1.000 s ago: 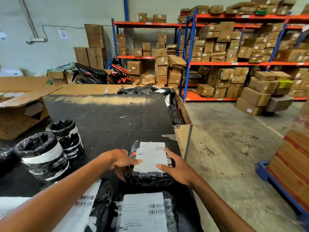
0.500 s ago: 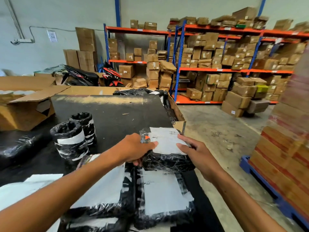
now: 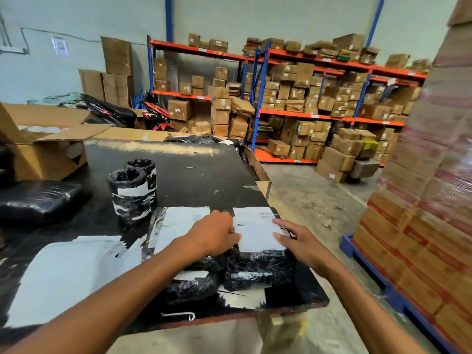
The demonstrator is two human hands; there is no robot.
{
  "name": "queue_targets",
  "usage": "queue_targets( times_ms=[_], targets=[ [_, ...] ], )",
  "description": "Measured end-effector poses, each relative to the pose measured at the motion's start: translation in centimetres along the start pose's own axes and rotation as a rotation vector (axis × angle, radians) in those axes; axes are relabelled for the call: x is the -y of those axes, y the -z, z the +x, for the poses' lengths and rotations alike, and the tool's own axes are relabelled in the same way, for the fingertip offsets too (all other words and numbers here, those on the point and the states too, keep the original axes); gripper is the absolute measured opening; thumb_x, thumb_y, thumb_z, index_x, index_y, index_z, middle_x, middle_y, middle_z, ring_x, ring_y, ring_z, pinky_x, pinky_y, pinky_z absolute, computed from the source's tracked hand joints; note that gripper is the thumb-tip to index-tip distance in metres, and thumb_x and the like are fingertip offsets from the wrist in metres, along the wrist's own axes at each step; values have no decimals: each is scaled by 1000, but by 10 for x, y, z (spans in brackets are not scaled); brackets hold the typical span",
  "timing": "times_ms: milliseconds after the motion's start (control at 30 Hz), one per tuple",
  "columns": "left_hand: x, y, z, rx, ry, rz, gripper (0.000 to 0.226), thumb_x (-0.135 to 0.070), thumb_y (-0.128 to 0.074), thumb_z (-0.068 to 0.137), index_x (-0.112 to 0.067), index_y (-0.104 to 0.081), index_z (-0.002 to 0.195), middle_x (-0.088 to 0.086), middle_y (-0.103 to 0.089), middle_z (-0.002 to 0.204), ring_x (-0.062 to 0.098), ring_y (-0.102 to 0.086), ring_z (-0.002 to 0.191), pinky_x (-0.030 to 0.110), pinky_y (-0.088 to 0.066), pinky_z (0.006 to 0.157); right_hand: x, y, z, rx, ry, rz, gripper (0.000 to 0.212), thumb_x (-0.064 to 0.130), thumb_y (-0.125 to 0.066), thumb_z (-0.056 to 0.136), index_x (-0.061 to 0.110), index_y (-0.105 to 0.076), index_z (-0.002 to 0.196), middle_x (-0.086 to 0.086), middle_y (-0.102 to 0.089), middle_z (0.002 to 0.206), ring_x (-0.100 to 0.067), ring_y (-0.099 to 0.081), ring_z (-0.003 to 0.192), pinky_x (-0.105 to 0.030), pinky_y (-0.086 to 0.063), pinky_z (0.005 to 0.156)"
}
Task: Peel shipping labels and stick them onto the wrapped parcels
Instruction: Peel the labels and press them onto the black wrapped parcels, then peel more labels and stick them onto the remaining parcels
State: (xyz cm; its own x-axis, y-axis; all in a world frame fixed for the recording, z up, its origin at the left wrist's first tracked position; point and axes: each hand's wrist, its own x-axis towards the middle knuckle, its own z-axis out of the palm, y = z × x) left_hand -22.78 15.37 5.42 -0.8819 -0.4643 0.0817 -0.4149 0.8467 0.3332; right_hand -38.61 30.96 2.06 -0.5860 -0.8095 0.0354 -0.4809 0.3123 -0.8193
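Seen from head height, looking down over a black worktable (image 3: 194,175) in a warehouse. Two bare forearms reaching forward to a black-wrapped parcel (image 3: 258,267) at the table's near right corner. White shipping label (image 3: 255,228) lying flat on top of that parcel. Left hand (image 3: 214,235) resting on the label's left edge, fingers curled down over it; whether pressing or pinching, hard to tell through the motion blur. Right hand (image 3: 298,242) on the label's right edge, fingers nearly straight and spread, flattening rather than gripping.

Compared with a second ago: parcel no longer raised between both hands but set down on top of other wrapped parcels, beside a second labelled parcel (image 3: 178,226) to its left. Right hand loosened from holding the parcel's side to smoothing the label. Likely meaning: this label stuck, this parcel finished, stack of done parcels growing.

Further left, a large white sheet (image 3: 66,277), perhaps label backing. Behind it, two upright black-wrapped rolls (image 3: 132,192) banded in white. Beyond the table, orange and blue shelving (image 3: 306,113) crowded with brown cartons.
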Motion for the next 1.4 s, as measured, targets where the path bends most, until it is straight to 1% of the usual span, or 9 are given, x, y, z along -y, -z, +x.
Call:
queue_targets(
  times_ms=[200, 433, 600, 733, 900, 1033, 1133, 1267, 1400],
  targets=[
    [41, 26, -47, -348, 19, -417, 19, -27, -60, 91, -12, -71, 86, 2, -61, 53, 7, -48, 44, 18, -40, 50, 64, -45, 18, -282, 250, -176, 26, 16, -58, 92, 13, -66, 116, -5, -56, 135, -20, -48, 128, -30, -35, 103],
    [174, 26, -116, -530, 489, -259, 10, -25, -64, 86, -16, -67, 84, 2, -64, 71, 23, -63, 74, 33, -49, 68, 168, -177, 25, 78, 490, 3, 25, 10, -54, 93, 8, -67, 115, -4, -68, 112, -13, -61, 98, -16, -47, 84],
    [248, 13, -165, -552, 760, -58, 30, -37, -61, 88, -7, -61, 89, 12, -63, 93, 34, -58, 95, 38, -41, 73, 182, -271, 28, 384, 344, -265, 34, 18, -46, 94, 8, -56, 125, -18, -58, 129, -35, -56, 116, -35, -47, 94],
    [261, 0, -166, -628, 809, -282, 40, -39, -69, 83, -2, -60, 69, 9, -59, 66, 27, -52, 66, 34, -30, 54, 166, -294, 25, 370, 290, -439, 38, 18, -43, 95, 6, -46, 131, -17, -46, 141, -32, -44, 129, -35, -38, 104],
    [264, -1, -160, -810, 816, -476, 29, -31, -80, 75, -5, -67, 75, 9, -66, 72, 24, -57, 68, 30, -37, 56, 157, -300, 23, 426, 377, -485, 60, 16, -39, 98, 13, -11, 151, -15, -30, 154, -30, -35, 138, -36, -33, 107],
    [262, 0, -157, -827, 835, -532, 26, -25, -81, 74, -5, -66, 82, 5, -62, 74, 19, -55, 68, 25, -37, 51, 150, -296, 22, 470, 324, -363, 78, 1, -33, 94, 23, 16, 150, -24, -45, 139, -33, -54, 110, -29, -38, 85],
    [267, 0, -160, -859, 825, -581, 27, -23, -80, 75, -2, -65, 84, 8, -62, 75, 20, -53, 67, 24, -38, 52, 145, -291, 24, 443, 283, -338, 80, -2, -35, 91, 20, 14, 151, -13, -42, 136, -30, -39, 135, -26, -32, 92],
    [265, 3, -162, -889, 769, -672, 24, -17, -79, 76, 0, -61, 80, 8, -57, 71, 20, -48, 63, 28, -36, 53, 147, -297, 24, 418, 231, -426, 79, -10, -32, 89, 14, 8, 152, -16, 5, 161, -29, -3, 149, -33, -11, 118],
    [260, 15, -164, -932, 682, -820, 20, -14, -75, 81, 1, -63, 72, 6, -57, 65, 21, -50, 64, 29, -40, 59, 155, -298, 30, 281, 200, -342, 58, -6, -32, 89, 3, -24, 146, -16, -18, 156, -32, -18, 145, -33, -19, 115]
  ],
)
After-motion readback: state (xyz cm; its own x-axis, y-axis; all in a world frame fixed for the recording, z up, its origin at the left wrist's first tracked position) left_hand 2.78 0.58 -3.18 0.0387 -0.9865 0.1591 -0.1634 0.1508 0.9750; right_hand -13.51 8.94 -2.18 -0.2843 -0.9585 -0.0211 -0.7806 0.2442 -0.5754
